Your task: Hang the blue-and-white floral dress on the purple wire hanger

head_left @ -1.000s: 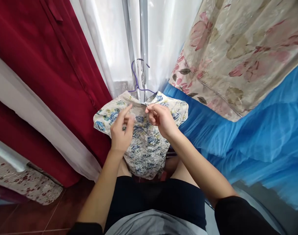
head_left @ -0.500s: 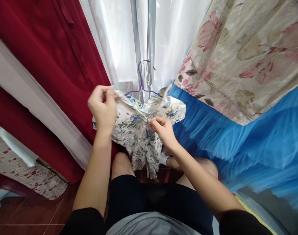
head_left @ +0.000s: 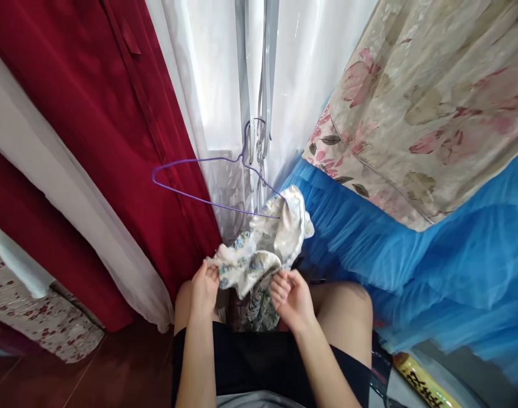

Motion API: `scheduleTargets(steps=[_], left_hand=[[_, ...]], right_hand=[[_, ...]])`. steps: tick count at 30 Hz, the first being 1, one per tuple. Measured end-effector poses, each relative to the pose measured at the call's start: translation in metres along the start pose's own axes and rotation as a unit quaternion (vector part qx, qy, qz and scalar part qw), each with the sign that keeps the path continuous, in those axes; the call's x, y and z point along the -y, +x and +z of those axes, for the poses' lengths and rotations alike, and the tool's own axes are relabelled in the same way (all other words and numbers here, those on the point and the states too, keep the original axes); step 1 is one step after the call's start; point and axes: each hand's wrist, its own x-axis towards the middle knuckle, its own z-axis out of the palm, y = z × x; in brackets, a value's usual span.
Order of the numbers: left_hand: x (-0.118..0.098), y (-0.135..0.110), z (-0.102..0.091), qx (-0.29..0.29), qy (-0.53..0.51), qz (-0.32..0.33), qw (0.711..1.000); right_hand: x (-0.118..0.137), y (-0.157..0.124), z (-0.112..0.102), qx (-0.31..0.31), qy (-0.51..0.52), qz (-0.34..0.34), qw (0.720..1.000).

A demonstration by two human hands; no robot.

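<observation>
A cream floral-print garment with blue and green flowers hangs bunched from the right side of a purple wire hanger. The hanger's left side is bare. Low on the left, my left hand is closed on one edge of the garment. My right hand pinches another edge near its lower middle, fingers curled. Between the two hands the cloth is slack and folded. Whether it is a dress or a blouse I cannot tell.
White curtain-like cloth with grey ribbons hangs behind the hanger. Red cloth hangs at left. Blue tulle and a floral beige cloth hang at right. A yellow package lies low at right, beside my knees.
The garment's left shoulder has come off the hanger and its cloth has dropped. Both my hands have moved down, and the hanger has tilted and swung left.
</observation>
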Motion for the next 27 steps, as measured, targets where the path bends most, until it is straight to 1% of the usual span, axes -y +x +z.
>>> scheduleTargets(steps=[1, 2, 3, 5, 6, 7, 9, 11, 12, 13, 14, 15, 17, 19, 21, 22, 23, 25, 26, 27], left_hand=[[0.007, -0.01, -0.004, -0.008, -0.001, -0.03, 1.0], [0.011, -0.017, -0.006, -0.007, -0.001, -0.043, 0.999], [0.011, -0.023, -0.006, 0.0, -0.002, -0.042, 0.999], [0.001, -0.033, 0.003, 0.037, 0.006, -0.002, 0.999], [-0.006, -0.039, 0.011, 0.066, 0.019, 0.029, 0.997], [-0.014, -0.047, 0.019, 0.094, 0.037, 0.056, 0.993], [-0.027, -0.068, 0.036, 0.15, 0.087, 0.089, 0.981], [-0.034, -0.093, 0.05, 0.214, 0.15, 0.112, 0.959], [-0.034, -0.104, 0.054, 0.246, 0.182, 0.125, 0.944], [-0.034, -0.113, 0.058, 0.269, 0.211, 0.141, 0.929], [-0.033, -0.12, 0.06, 0.28, 0.239, 0.16, 0.916], [-0.031, -0.124, 0.06, 0.28, 0.264, 0.178, 0.906], [-0.027, -0.126, 0.059, 0.268, 0.3, 0.192, 0.895], [-0.023, -0.122, 0.057, 0.272, 0.306, 0.17, 0.896], [-0.019, -0.119, 0.053, 0.304, 0.286, 0.123, 0.9], [-0.017, -0.118, 0.05, 0.33, 0.277, 0.092, 0.898], [-0.015, -0.118, 0.047, 0.36, 0.272, 0.055, 0.891], [-0.009, -0.121, 0.039, 0.419, 0.271, -0.03, 0.866], [-0.005, -0.123, 0.033, 0.44, 0.278, -0.063, 0.852], [-0.001, -0.126, 0.026, 0.448, 0.295, -0.08, 0.84]], right_hand=[[-0.011, -0.004, -0.012, -0.025, 0.0, 0.006, 1.0], [-0.02, -0.006, -0.023, -0.046, -0.009, 0.019, 0.999], [-0.026, -0.008, -0.031, -0.063, -0.025, 0.031, 0.997], [-0.03, -0.008, -0.035, -0.084, -0.087, 0.035, 0.992], [-0.027, -0.008, -0.033, -0.083, -0.13, 0.019, 0.988], [-0.022, -0.009, -0.027, -0.076, -0.176, -0.01, 0.981], [-0.009, -0.015, -0.01, -0.042, -0.261, -0.088, 0.96], [0.003, -0.026, 0.007, 0.026, -0.318, -0.144, 0.937], [0.007, -0.032, 0.014, 0.065, -0.334, -0.155, 0.927], [0.008, -0.039, 0.018, 0.104, -0.342, -0.152, 0.922], [0.009, -0.045, 0.021, 0.136, -0.34, -0.139, 0.92], [0.008, -0.049, 0.023, 0.161, -0.333, -0.121, 0.921], [0.005, -0.055, 0.023, 0.182, -0.312, -0.082, 0.929], [0.005, -0.057, 0.022, 0.187, -0.297, -0.054, 0.935], [0.01, -0.057, 0.022, 0.19, -0.289, -0.045, 0.937], [0.014, -0.057, 0.022, 0.191, -0.287, -0.045, 0.937], [0.019, -0.058, 0.022, 0.193, -0.289, -0.047, 0.937], [0.031, -0.06, 0.017, 0.19, -0.296, -0.052, 0.935], [0.037, -0.062, 0.013, 0.186, -0.299, -0.052, 0.934], [0.044, -0.064, 0.008, 0.182, -0.299, -0.053, 0.935]])
